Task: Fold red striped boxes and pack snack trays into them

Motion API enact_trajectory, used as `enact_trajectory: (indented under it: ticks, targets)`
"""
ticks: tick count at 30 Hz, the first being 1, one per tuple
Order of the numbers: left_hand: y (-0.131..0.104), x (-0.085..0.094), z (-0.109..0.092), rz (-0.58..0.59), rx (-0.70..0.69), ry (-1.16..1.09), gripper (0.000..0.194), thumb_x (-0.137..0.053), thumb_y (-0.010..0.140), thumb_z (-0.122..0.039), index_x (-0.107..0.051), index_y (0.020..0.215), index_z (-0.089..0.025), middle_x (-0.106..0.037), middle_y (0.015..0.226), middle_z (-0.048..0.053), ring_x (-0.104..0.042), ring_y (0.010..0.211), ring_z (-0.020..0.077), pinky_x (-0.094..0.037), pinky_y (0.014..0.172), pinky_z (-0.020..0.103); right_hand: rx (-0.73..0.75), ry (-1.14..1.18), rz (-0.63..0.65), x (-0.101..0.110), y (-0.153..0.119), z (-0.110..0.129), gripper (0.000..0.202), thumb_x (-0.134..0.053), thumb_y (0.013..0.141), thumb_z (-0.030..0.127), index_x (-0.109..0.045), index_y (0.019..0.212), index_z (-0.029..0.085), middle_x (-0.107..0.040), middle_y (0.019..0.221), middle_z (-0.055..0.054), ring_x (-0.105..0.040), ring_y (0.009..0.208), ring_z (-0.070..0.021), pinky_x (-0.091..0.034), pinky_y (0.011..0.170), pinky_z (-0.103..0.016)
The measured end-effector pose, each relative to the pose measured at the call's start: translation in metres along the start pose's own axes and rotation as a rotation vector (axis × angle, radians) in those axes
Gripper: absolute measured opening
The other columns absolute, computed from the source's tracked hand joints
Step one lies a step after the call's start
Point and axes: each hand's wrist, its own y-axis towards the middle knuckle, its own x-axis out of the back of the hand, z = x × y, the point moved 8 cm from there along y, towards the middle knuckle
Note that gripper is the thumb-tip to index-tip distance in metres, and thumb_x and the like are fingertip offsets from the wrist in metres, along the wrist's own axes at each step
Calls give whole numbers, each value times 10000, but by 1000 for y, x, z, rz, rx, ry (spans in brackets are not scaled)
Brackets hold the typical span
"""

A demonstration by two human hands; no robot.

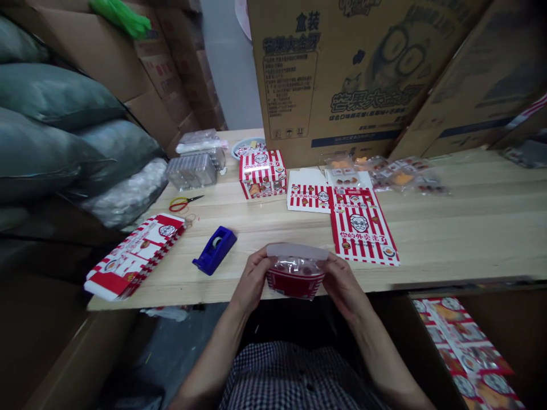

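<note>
A red-and-white striped carton (296,283) is held at the table's front edge, its pale flap raised and clear plastic packaging showing inside the opening. My left hand (255,277) grips its left side, fingers closed around the flap's end. On the opposite side my right hand (342,280) is closed on the carton's right edge. Beyond my right hand lies a flat striped carton (359,228) with a printed portrait. A blue tape dispenser (215,250) sits to the left of my left hand.
A stack of folded cartons (137,256) and scissors (183,203) lie left. Behind stand an assembled striped box (262,173), clear plastic packs (191,172) and a bowl (236,149). Bagged pieces (401,176) lie back right, before a large cardboard box (342,74). Printed cartons (465,347) sit below right.
</note>
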Motion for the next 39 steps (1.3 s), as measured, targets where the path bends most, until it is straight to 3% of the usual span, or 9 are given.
enact_trajectory:
  ticks: [5,10,15,19,22,27,30,35,39]
  targets:
    - [6,-2,-9,167,8,76,329,-640,775,-176,-778,1071,-137,-781,968,86,-700,886,234,-490,843,308,129,-164,-26,7,10,9,182,-691,787,238,-775,940,187,-776,854,-24,-699,833,-219,-529,737,-312]
    - [20,-5,-11,96,62,-84,437,-650,688,-131,-763,1110,-133,-774,1041,96,-706,838,205,-501,773,269,96,-45,-61,9,30,6,171,-761,675,211,-754,846,201,-763,785,-14,-699,745,-207,-528,640,-279]
    - [-2,14,36,-73,313,-222,575,-658,611,-64,-721,1179,-130,-777,953,92,-681,703,167,-505,690,253,-185,-29,-25,16,17,-41,240,-763,678,259,-747,914,216,-774,854,-45,-707,753,-238,-559,648,-326]
    - [-26,34,73,-117,425,-283,562,-669,614,-58,-723,1166,-154,-775,929,86,-669,659,177,-505,643,265,-108,-120,-91,28,-1,-67,332,-771,743,346,-729,1067,288,-764,1017,-37,-699,898,-242,-562,747,-344]
    - [-32,47,81,-167,396,-284,621,-676,655,-91,-664,1269,-180,-772,962,82,-695,728,199,-531,700,293,35,-259,-107,24,-7,-66,327,-715,839,396,-715,1151,300,-736,1117,-38,-662,1044,-245,-528,884,-374]
    - [-36,50,67,-154,215,-232,716,-672,743,-132,-522,1435,-241,-730,1161,84,-704,877,192,-526,805,299,224,-640,69,6,-12,-55,190,-687,892,373,-790,1009,265,-696,1110,-72,-617,1079,-239,-483,934,-363]
    - [-44,51,52,-89,44,-15,481,-656,865,-244,-616,1344,-268,-616,1387,82,-640,1132,230,-483,952,337,246,-718,96,12,-11,-56,164,-681,902,365,-793,965,264,-694,990,-62,-620,975,-223,-495,855,-343]
    - [-51,47,41,129,-91,591,267,-672,891,-357,-759,1105,-223,-720,1118,84,-628,1059,236,-454,945,357,210,-761,193,16,-9,-59,221,-642,928,396,-778,852,240,-665,897,-37,-613,882,-203,-475,804,-328]
    - [-48,43,35,247,-109,724,268,-598,937,-394,-771,904,-191,-715,898,54,-613,895,203,-455,832,315,152,-776,233,15,-10,-60,260,-639,928,405,-742,769,226,-631,816,-17,-578,792,-182,-446,731,-306]
